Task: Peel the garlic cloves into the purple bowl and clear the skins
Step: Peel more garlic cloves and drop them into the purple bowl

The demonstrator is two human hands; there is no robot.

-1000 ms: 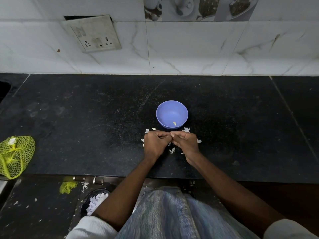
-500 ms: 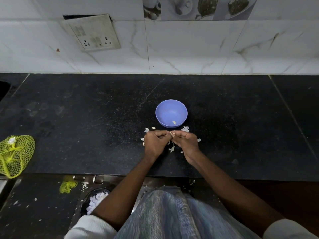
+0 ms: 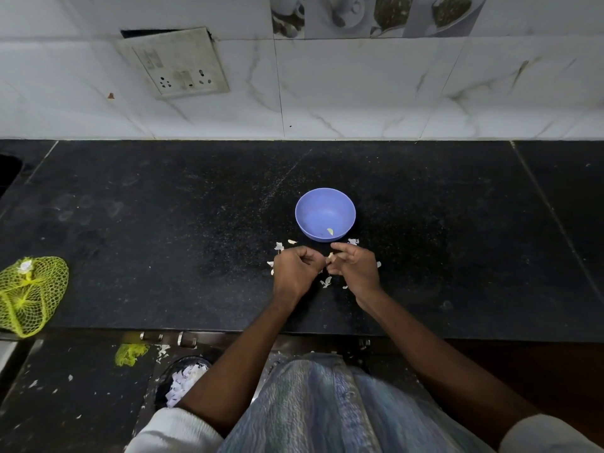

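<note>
A purple bowl stands on the black counter, with one pale peeled clove lying inside it near the front wall. Just in front of the bowl my left hand and my right hand meet, fingertips together. Between them they pinch a small garlic clove, mostly hidden by the fingers. My right forefinger is lifted toward the bowl. White garlic skins lie scattered on the counter around and under both hands.
A yellow net bag lies at the counter's left edge. A socket plate hangs on the tiled wall behind. Below the counter edge sits a dark bin holding white skins, with a yellow net scrap beside it.
My right forefinger has lifted away from the clove and points toward the bowl. Both hands stay in the same spot in front of the bowl.
</note>
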